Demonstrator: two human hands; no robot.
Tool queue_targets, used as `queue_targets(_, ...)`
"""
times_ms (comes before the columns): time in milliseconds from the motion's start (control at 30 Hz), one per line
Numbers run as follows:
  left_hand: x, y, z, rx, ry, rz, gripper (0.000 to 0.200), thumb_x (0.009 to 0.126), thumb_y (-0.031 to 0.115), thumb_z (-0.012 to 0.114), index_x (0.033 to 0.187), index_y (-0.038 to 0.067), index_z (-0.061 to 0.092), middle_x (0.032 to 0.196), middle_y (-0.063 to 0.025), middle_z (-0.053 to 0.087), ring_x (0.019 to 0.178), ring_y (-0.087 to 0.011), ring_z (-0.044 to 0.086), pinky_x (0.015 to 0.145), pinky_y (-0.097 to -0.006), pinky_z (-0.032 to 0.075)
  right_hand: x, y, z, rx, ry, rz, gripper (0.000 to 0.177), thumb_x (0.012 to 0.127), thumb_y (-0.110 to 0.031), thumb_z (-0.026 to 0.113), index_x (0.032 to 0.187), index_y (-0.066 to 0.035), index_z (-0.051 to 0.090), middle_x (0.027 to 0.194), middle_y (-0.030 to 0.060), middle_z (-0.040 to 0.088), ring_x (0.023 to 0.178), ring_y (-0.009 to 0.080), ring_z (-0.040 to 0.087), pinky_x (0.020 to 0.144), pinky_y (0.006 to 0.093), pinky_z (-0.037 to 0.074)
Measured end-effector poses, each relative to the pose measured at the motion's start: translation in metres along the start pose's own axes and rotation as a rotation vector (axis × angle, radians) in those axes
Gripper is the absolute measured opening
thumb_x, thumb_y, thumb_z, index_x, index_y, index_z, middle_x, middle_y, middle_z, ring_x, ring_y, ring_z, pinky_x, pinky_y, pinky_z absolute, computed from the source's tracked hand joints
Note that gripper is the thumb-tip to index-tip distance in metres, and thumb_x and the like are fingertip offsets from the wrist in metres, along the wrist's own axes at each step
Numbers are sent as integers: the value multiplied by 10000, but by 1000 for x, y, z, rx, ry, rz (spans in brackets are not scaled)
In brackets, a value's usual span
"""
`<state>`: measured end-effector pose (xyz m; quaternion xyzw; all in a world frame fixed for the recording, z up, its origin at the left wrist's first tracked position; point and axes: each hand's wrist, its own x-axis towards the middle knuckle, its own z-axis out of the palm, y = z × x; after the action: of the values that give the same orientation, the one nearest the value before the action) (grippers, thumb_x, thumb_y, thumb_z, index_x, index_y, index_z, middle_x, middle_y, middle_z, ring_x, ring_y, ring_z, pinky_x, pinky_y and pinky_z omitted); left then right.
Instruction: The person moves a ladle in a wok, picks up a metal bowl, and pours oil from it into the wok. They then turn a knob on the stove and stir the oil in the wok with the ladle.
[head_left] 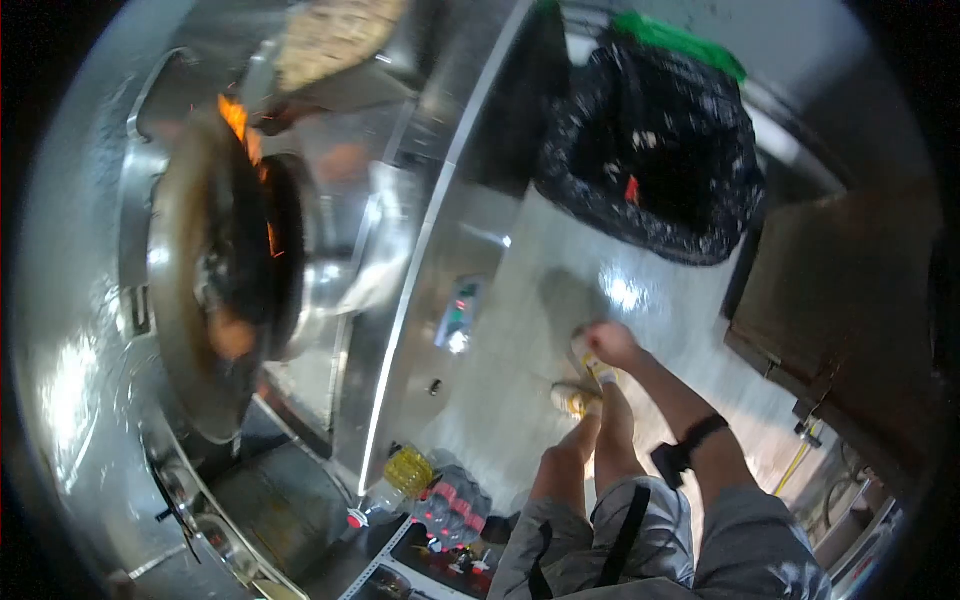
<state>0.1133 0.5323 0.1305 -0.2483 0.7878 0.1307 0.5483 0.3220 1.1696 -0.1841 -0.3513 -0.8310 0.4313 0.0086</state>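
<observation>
My right hand (612,346) hangs over the floor in front of my shoes (574,400), its fingers curled in and slightly blurred. Nothing shows in it. A dark band with a black device (672,464) is on that forearm. My left hand does not appear. At the left, a large wok (185,270) stands steeply tilted over the stove, well away from my right hand. Orange flames (236,118) rise beside its upper rim. What lies inside the wok is too blurred to name.
A bin lined with a black bag (700,240) stands on the floor ahead. Pale food (335,40) fills a container beyond the stove. A bottle of yellow liquid (408,470) and a red-and-grey pack (450,510) sit low beside the counter. A brown cabinet (830,280) bounds the right.
</observation>
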Motion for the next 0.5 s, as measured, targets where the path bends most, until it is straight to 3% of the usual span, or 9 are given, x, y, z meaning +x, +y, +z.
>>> queue_targets(100, 3, -3, 4, -54, -23, 49, 338, 861, 366, 448, 947, 48, 524, 733, -78, 577, 599, -171, 574, 466, -279, 456, -57, -1, -67, -183, -84, 222, 56, 663, -129, 556, 694, -101, 594, 726, 119, 596, 713, 323, 565, 623, 423, 449)
queue_targets(200, 8, -10, 9, -132, -45, 86, 336, 860, 374, 448, 940, 57, 525, 728, -71, 576, 593, -175, 575, 462, -286, 458, -105, -11, -135, -264, -50, 189, 122, 662, -162, 579, 697, -50, 614, 733, 157, 601, 713, 314, 579, 640, 398, 460)
queue_targets(300, 14, -21, 14, -235, -69, 115, 334, 859, 383, 448, 932, 66, 527, 723, -64, 575, 588, -178, 575, 458, -293, 460, -130, -62, -206, -295, -47, 242, 141, 667, -174, 598, 701, -39, 621, 738, 162, 607, 705, 331, 578, 631, 404, 455)
queue_targets(400, 30, -31, 24, -399, -121, 124, 333, 858, 391, 449, 924, 75, 528, 718, -58, 573, 582, -182, 575, 454, -300, 462, -138, -100, -252, -297, 14, 176, 168, 702, -171, 614, 683, -5, 601, 654, 150, 604, 592, 278, 585, 565, 369, 451)
queue_targets(467, 46, -30, 33, -585, -215, 84, 331, 857, 396, 449, 918, 81, 529, 715, -53, 572, 579, -184, 576, 452, -305, 463, -135, -136, -273, 102, 67, 348, 208, 729, -158, 630, 633, 11, 557, 561, 95, 567, 508, 165, 542, 507, 316, 431)
queue_targets(500, 40, -18, 48, -608, -106, 277, 284, 856, 350, 465, 921, 80, 525, 768, -73, 578, 638, -215, 585, 529, -342, 485, -132, -160, -282, 89, 80, 267, 225, 752, -131, 620, 606, 10, 525, 512, 42, 514, 492, 85, 484, 475, 270, 405)
